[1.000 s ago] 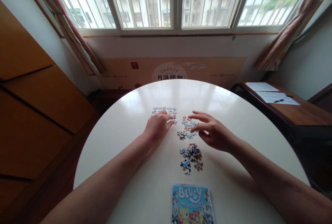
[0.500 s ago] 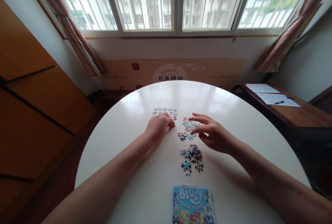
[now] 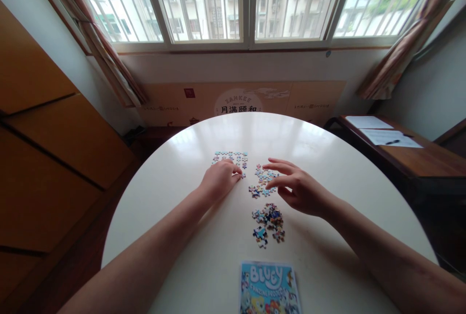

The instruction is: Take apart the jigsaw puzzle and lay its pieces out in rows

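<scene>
My left hand [image 3: 219, 178] rests on the round white table [image 3: 182, 236] with its fingers curled, fingertips against the near edge of a partly joined strip of puzzle pieces [image 3: 231, 156]. Whether it pinches a piece I cannot make out. My right hand [image 3: 298, 188] hovers with fingers stretched out over a loose cluster of pale blue pieces [image 3: 262, 180]. A second heap of darker loose pieces [image 3: 268, 221] lies nearer to me. A blue "Bluey" puzzle picture card [image 3: 268, 289] lies at the table's near edge.
A wooden side desk [image 3: 418, 158] with papers [image 3: 382, 132] and a pen stands at the right. Orange-brown cabinets [image 3: 47, 149] line the left wall. A barred window [image 3: 247, 1] with curtains and a printed cardboard panel [image 3: 240, 98] are behind the table.
My left hand's fingers curled in a little at the joined strip. My right hand drew slightly toward me over the pale blue cluster. The view shifted a bit.
</scene>
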Demonstrator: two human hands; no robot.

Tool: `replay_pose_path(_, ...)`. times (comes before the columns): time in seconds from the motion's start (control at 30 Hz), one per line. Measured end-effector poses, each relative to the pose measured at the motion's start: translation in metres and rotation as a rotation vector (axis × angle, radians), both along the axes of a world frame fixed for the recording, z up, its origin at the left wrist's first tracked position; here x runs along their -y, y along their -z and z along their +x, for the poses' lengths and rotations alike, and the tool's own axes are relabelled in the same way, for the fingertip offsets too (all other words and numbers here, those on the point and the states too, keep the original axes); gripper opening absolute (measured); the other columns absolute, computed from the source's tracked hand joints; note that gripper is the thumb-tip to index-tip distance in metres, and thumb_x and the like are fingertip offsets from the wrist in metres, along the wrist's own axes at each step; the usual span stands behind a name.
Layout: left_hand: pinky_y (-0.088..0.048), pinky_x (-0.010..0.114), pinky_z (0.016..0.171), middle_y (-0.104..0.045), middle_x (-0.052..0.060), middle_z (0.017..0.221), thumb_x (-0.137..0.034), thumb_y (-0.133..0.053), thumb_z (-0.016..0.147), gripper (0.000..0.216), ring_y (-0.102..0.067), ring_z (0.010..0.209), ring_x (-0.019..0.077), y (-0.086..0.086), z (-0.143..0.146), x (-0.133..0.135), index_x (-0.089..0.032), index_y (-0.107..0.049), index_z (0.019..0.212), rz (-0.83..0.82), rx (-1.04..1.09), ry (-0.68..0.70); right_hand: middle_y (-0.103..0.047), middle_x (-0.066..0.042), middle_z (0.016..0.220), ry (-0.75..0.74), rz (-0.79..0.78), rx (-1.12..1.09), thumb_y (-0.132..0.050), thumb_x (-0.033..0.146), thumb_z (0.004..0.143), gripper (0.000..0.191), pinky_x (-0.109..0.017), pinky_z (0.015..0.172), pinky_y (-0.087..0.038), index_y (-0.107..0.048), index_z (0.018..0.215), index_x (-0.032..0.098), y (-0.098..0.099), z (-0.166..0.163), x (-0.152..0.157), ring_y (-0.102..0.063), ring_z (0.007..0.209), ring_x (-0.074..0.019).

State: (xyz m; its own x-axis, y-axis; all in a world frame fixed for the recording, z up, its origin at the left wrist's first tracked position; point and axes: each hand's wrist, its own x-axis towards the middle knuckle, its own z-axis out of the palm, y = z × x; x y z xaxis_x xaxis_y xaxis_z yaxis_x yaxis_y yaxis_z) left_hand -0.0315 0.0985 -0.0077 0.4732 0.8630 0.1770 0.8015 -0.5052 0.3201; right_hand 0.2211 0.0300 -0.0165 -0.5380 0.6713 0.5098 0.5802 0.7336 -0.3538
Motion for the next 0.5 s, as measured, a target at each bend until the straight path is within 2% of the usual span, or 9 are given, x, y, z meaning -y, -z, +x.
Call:
replay_pose_path(0.17, -0.05, 0.032, 0.079, -0.071, 0.002, 0.096, -0.022, -0.064, 0.088, 0.017, -0.064, 0.083, 0.0193, 0.0049, 0.0023, -0.0025, -0.027, -0.08, 0.094, 0.029, 0.032, -0.008, -0.059, -0.001, 0.137, 0.006, -0.004, 0.001, -0.05, -0.002, 0.081, 0.04, -0.05, 0.108, -0.05, -0.074, 0.095, 0.027, -0.0011, -0.0005, 0.001, -0.043, 0.141, -0.0234)
replay_pose_path(0.5, -0.05, 0.032, 0.078, -0.07, 0.002, 0.096, -0.024, -0.066, 0.088, 0.015, -0.064, 0.084, 0.0194, 0.007, 0.0045, -0.002, -0.028, -0.08, 0.093, 0.027, 0.046, -0.018, -0.058, 0.0, 0.138, 0.016, 0.001, 0.005, -0.049, -0.001, 0.081, 0.039, -0.05, 0.109, -0.049, -0.074, 0.095, 0.027, 0.0003, 0.0012, -0.0001, -0.043, 0.142, -0.0232)
